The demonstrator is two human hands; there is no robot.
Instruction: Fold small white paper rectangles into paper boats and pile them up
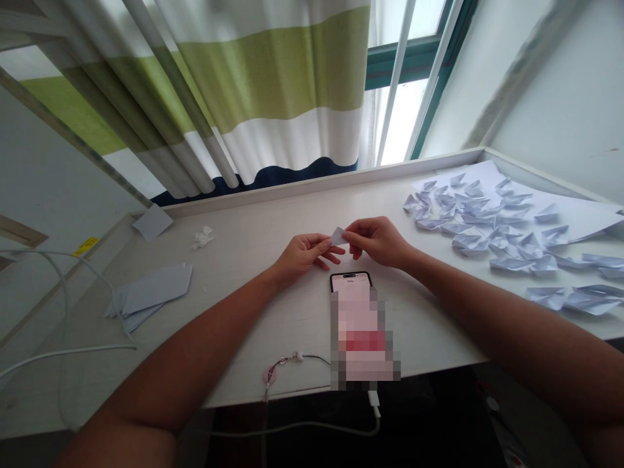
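Between my two hands is a small folded piece of white paper point(337, 236), raised a little above the white desk. My left hand point(308, 252) pinches its left side between thumb and finger, with the other fingers stretched out beneath. On the right side, my right hand point(374, 240) grips the paper's edge with thumb and bent index finger. Just below the hands lies a phone point(351, 282) with a lit screen, most of it blurred out. Many folded white paper boats point(475, 244) are spread over the desk's right side.
A stack of white paper sheets point(158, 289) lies at left, with another sheet point(153, 222) in the back corner and a crumpled tissue point(202, 238). A beaded strap point(270, 374) and a charging cable point(312, 426) run near the front edge. White cables point(63, 286) loop at far left.
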